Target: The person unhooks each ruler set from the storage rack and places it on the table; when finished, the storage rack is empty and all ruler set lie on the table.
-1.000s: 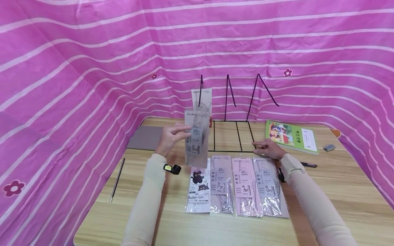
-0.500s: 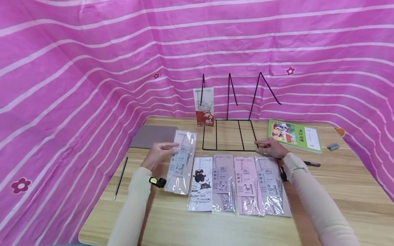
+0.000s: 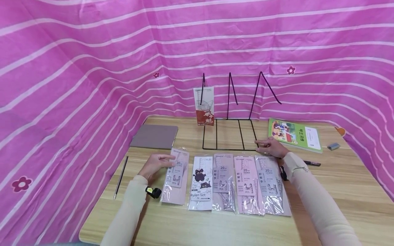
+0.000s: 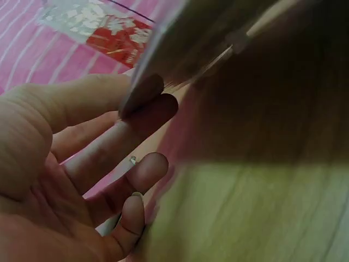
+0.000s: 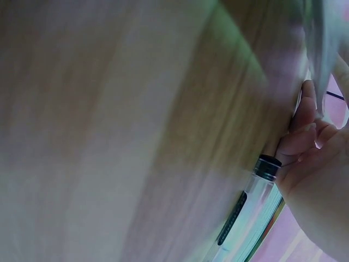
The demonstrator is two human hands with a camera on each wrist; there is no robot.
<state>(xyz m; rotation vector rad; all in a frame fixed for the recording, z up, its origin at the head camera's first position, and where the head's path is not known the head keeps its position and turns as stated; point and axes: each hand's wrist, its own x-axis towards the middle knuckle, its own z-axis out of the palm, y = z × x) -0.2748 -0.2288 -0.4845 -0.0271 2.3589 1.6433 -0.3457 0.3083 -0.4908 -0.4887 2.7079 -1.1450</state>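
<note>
In the head view my left hand (image 3: 156, 164) pinches the left edge of a plastic-wrapped ruler set (image 3: 176, 179), held at the left end of a row of packs. The left wrist view shows the pack (image 4: 191, 49) between thumb and fingers, the other fingers loosely bent. My right hand (image 3: 272, 147) rests by the right front corner of a black wire rack (image 3: 227, 149), fingers stretched toward it. Whether they touch the wire is unclear. Beside the held pack lie a cat-print ruler set (image 3: 200, 182), a lilac pack (image 3: 223, 184), a pink pack (image 3: 247, 186) and a grey-blue pack (image 3: 271, 186).
A red-and-white ruler set (image 3: 204, 107) hangs on the rack's left hook. Around the table (image 3: 197, 229) are a grey notebook (image 3: 154, 135), a pencil (image 3: 121, 177), a green book (image 3: 293, 135), a grey eraser (image 3: 333, 146) and a pen (image 3: 312, 163).
My left hand has brought the ruler set from in front of the rack's left hook leftward and down to the left end of the row. The right hand has stayed by the rack's corner.
</note>
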